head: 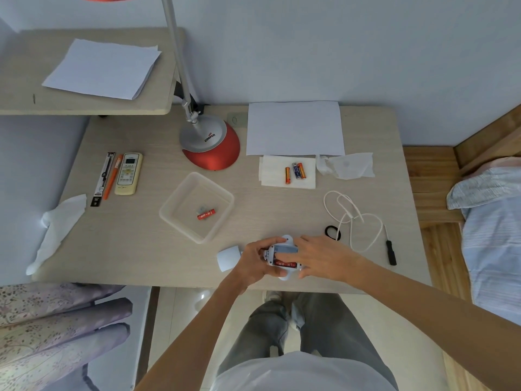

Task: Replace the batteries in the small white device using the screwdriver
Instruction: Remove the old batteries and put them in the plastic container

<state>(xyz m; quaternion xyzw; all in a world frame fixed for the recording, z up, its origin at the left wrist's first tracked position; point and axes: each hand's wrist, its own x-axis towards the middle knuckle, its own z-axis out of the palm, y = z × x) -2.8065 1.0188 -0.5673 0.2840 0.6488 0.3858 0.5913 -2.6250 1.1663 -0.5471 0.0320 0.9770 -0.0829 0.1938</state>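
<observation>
The small white device (285,251) lies near the table's front edge with its battery bay open and a red battery (284,263) inside. My left hand (253,262) grips its left side. My right hand (321,256) rests on its right side, fingers over the bay. The white cover (227,258) lies just left of my left hand. The black screwdriver (390,249) lies to the right, untouched. Three batteries (294,172) sit on a tissue further back. One red battery (206,214) and small screws lie in the clear tray (180,198).
A red lamp base (211,145) stands at the back centre, a paper sheet (294,128) beside it. A white cable (349,218) and black hair tie (332,232) lie right of the device. A remote (128,173), pens and a crumpled tissue (56,230) are at the left.
</observation>
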